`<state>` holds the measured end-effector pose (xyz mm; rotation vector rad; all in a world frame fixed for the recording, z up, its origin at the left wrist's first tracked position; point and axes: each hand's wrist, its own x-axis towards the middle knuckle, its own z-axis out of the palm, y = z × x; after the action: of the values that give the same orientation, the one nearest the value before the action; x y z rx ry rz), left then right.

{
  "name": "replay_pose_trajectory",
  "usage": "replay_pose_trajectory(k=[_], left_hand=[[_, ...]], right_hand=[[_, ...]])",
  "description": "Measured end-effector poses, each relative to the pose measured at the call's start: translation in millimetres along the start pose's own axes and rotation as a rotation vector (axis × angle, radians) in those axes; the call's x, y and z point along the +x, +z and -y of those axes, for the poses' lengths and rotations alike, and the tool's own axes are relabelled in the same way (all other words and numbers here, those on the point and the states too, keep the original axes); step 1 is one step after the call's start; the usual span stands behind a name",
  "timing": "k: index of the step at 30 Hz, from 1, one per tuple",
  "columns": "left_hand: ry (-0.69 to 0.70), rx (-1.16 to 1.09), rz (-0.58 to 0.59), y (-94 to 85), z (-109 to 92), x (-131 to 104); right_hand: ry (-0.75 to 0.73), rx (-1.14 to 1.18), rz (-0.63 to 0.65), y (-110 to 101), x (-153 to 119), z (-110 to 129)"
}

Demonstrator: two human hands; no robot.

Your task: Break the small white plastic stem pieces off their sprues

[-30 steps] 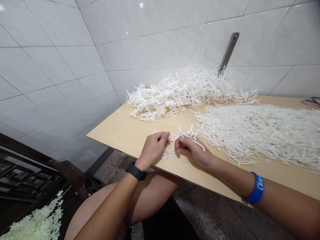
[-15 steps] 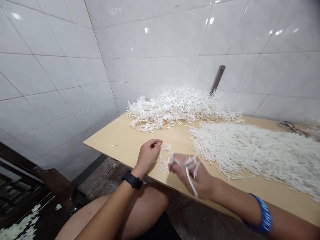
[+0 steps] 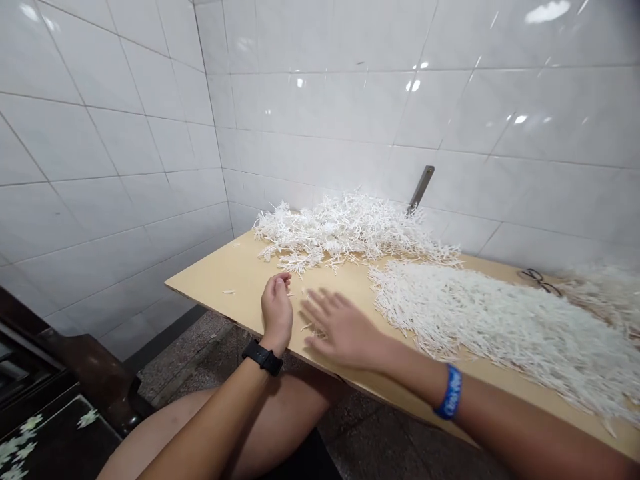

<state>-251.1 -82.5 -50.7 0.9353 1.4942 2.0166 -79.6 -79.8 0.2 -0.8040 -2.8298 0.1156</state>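
Observation:
My right hand (image 3: 343,328), with a blue wristband, lies palm down over the wooden board (image 3: 210,277), fingers spread and slightly blurred. A few thin white pieces (image 3: 316,329) show under and beside it. To its left my left hand (image 3: 277,308), with a black watch, rests on its edge near the board's front, fingers curled; I cannot make out anything in it. Behind both hands is a heap of branching white strands (image 3: 350,227). A flat, wide spread of white strands (image 3: 465,307) lies right of my right hand.
A metal bracket (image 3: 421,188) stands against the tiled wall behind the heap. Dark-rimmed glasses or a dark loop (image 3: 540,280) lie at the back right. At lower left is a dark wooden chair (image 3: 95,373) with white flower-like pieces (image 3: 23,443) near it.
My right hand has let go of the white strands, opened and turned palm down. My left hand has moved slightly left. The view has shifted a little.

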Motion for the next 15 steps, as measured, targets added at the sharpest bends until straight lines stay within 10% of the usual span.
replay_pose_trajectory(k=[3,8,15], left_hand=[[0.042,0.057,-0.086,-4.4,-1.0,-0.5],[0.028,0.077,-0.084,-7.4,3.0,2.9],[-0.014,-0.012,-0.117,-4.2,4.5,2.4]], right_hand=[[-0.076,-0.01,0.05,26.5,17.4,28.0],[0.137,-0.048,0.136,24.6,39.2,-14.8],[0.434,-0.345,0.087,9.7,-39.3,-93.8]])
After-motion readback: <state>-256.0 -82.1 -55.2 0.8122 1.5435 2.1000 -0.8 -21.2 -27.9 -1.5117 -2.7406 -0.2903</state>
